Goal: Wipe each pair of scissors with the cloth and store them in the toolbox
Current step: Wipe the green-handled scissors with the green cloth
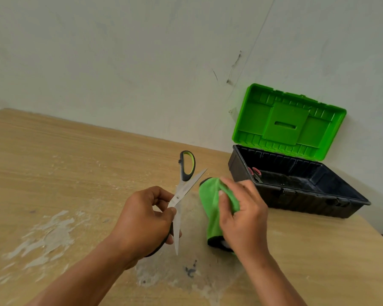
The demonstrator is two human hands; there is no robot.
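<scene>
The scissors were held open above the desk, their blades spread in an X. One black and lime-green handle pointed away toward the wall, and the other was inside the left hand. That hand was closed around the near handle, with its thumb and forefinger pinching just below the pivot screw. One blade pointed down toward the desk, and the other pointed up and to the right toward the cloth.

The green cloth was bunched in the right hand, whose fingers were curled tightly over it; the cloth hung down below the palm and showed a dark edge at the bottom. Cloth and scissors were close together but not touching.

Farther right, at the back of the desk near the wall, the toolbox stood open, its black base facing up and its green lid leaning back. Another pair of scissors with red handles lay inside at the left end.

The desk's wooden top had pale scuffed patches.
</scene>
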